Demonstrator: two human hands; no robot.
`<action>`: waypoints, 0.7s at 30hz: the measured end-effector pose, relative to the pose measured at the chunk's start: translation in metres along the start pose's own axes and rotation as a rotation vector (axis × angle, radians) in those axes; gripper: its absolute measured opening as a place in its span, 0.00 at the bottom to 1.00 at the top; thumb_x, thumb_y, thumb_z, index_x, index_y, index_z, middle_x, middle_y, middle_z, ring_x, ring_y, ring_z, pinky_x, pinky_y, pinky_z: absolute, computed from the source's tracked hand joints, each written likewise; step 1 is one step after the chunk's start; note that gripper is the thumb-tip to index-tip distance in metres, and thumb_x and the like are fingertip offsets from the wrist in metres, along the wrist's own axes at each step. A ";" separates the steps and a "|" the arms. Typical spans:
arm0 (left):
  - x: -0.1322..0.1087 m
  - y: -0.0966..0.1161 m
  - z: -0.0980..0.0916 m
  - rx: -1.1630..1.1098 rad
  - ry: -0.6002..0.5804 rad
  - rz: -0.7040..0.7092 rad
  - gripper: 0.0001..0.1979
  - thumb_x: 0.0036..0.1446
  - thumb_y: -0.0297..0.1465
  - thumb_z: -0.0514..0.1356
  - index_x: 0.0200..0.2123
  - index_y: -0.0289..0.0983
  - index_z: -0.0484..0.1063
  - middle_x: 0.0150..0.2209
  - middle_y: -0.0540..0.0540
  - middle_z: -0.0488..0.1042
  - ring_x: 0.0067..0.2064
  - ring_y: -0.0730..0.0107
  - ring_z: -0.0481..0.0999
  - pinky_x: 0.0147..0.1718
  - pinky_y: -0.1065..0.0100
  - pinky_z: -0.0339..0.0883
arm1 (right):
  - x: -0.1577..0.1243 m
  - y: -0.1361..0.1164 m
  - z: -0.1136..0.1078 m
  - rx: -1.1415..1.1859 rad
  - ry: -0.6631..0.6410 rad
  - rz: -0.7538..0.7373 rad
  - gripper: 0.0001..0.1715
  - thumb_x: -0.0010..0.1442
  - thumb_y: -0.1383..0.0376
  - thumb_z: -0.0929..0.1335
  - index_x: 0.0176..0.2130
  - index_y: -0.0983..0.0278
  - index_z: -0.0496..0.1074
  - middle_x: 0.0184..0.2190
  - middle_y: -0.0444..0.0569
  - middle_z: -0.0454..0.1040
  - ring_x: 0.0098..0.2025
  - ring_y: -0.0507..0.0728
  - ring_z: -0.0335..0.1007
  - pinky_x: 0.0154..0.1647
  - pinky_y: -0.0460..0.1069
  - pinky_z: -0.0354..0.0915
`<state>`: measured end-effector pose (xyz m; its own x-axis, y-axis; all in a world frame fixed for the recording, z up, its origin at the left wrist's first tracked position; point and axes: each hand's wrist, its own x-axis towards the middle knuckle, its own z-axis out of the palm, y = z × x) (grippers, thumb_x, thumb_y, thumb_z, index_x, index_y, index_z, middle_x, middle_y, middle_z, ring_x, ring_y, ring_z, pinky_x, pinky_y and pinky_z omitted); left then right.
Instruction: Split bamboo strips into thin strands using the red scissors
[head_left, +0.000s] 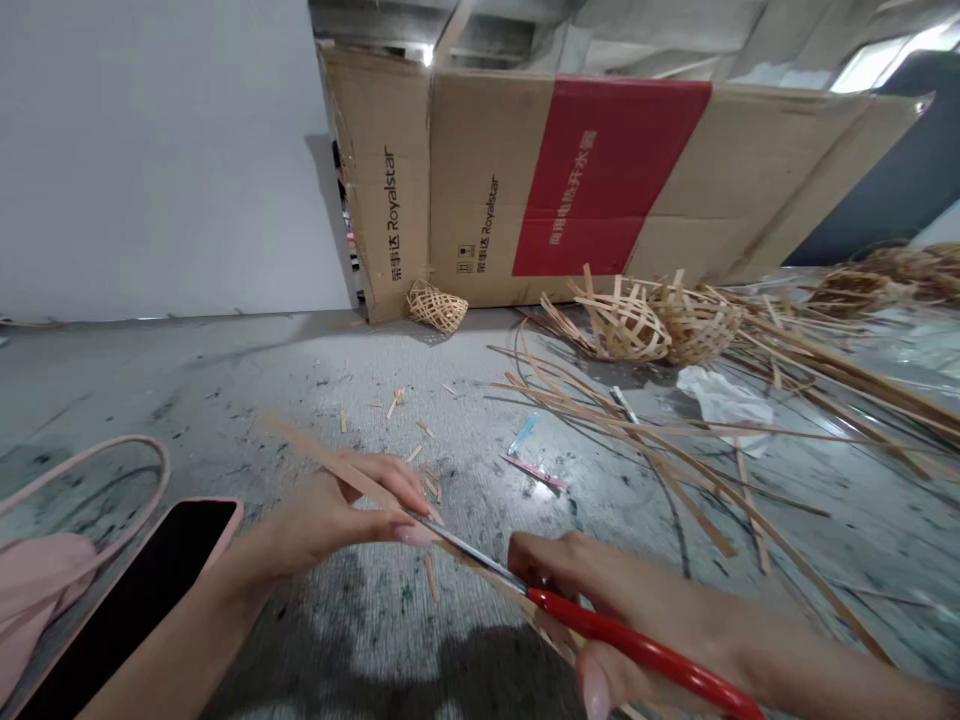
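Note:
My left hand (319,520) pinches a thin flat bamboo strip (326,458) between thumb and fingers. One end of the strip points up and left; the other runs down to the right, below my right hand. Red-handled scissors (637,645) are in my right hand (645,580), its fingers curled about the handle. Their narrow metal blades lie along the strip and reach the fingertips of my left hand. Whether the blades are parted I cannot tell. Small bamboo offcuts (394,402) are scattered on the grey tabletop (247,375) beyond my hands.
A phone (150,590) and a pink strapped bag (45,580) lie at the left. Several woven bamboo pieces (626,325) and long loose strips (705,470) spread over the right side. A small woven piece (437,306) sits by the cardboard box (480,130). Crumpled white tissue (724,405) lies among the strips.

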<state>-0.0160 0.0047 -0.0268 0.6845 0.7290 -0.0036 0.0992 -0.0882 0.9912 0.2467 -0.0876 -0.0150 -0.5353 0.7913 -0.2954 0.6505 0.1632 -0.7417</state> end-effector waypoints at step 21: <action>0.003 -0.001 0.020 -0.046 -0.037 0.010 0.07 0.42 0.31 0.73 0.28 0.42 0.83 0.30 0.49 0.78 0.35 0.67 0.75 0.35 0.67 0.68 | -0.005 -0.007 0.017 0.121 0.048 0.071 0.27 0.50 0.46 0.73 0.27 0.60 0.58 0.21 0.35 0.61 0.25 0.52 0.55 0.24 0.45 0.51</action>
<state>0.0005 -0.0069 -0.0300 0.7113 0.7029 0.0021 0.0597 -0.0634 0.9962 0.2359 -0.1023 -0.0190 -0.4620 0.8260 -0.3229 0.6144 0.0355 -0.7882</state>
